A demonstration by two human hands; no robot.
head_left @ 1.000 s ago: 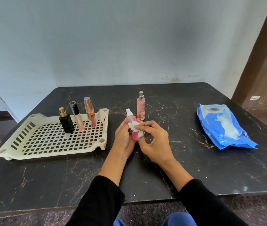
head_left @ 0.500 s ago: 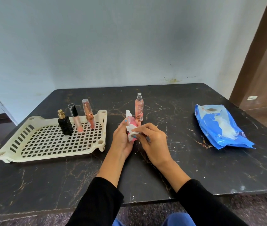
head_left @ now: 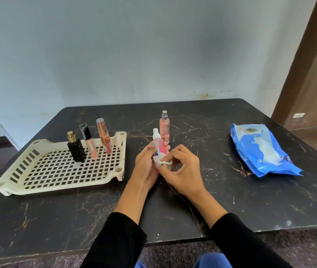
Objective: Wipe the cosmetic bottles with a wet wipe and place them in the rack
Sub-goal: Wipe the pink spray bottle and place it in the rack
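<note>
My left hand (head_left: 146,165) grips a small pink bottle (head_left: 159,145) with a white cap, held upright above the table centre. My right hand (head_left: 182,171) pinches a white wet wipe (head_left: 163,161) against the bottle's lower part. A taller peach spray bottle (head_left: 164,128) stands on the table just behind. The cream perforated rack (head_left: 57,171) lies at the left; a black bottle with a gold cap (head_left: 75,148), a black-capped lip gloss tube (head_left: 89,142) and a rose-gold tube (head_left: 104,136) stand at its far side.
A blue pack of wet wipes (head_left: 260,149) lies on the right of the black marble table (head_left: 231,200). A wall runs behind the table and a brown door frame (head_left: 304,55) stands at the far right.
The wipe in my right hand has slid down the pink bottle toward its base, exposing more of the bottle's upper part. My left hand keeps holding it.
</note>
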